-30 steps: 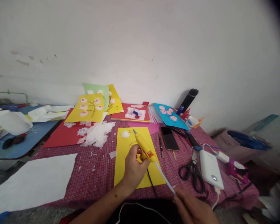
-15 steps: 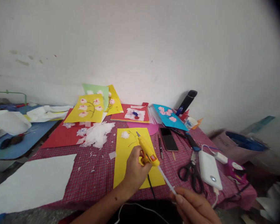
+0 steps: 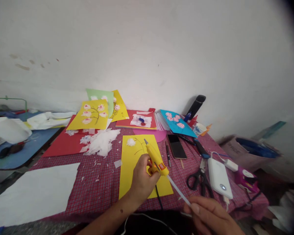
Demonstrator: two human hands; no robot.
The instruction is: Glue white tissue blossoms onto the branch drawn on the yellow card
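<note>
My left hand (image 3: 143,178) is wrapped round the handle of a yellow hot glue gun (image 3: 155,157), its nozzle pointing up and away from me. A small orange light glows on its side. Out of the gun's back end runs a white glue stick (image 3: 178,189), whose rear end my right hand (image 3: 205,212) pinches between thumb and fingers. Below the gun lies a yellow sheet of paper (image 3: 128,173) with thin drawn branches and one white fluffy tuft (image 3: 131,142) near its upper left. The gun and my left hand cover part of the drawing.
Left of the sheet is a pile of white cotton-like fluff (image 3: 103,142) on red paper (image 3: 61,140). On the right lie a phone (image 3: 176,147), black scissors (image 3: 199,179) and a white power bank (image 3: 220,178). Finished-looking flower cards, one blue (image 3: 177,122), lean along the back wall.
My right hand has shifted slightly right and down, still pinching the glue stick. The glue gun has moved a little to the right in the picture.
</note>
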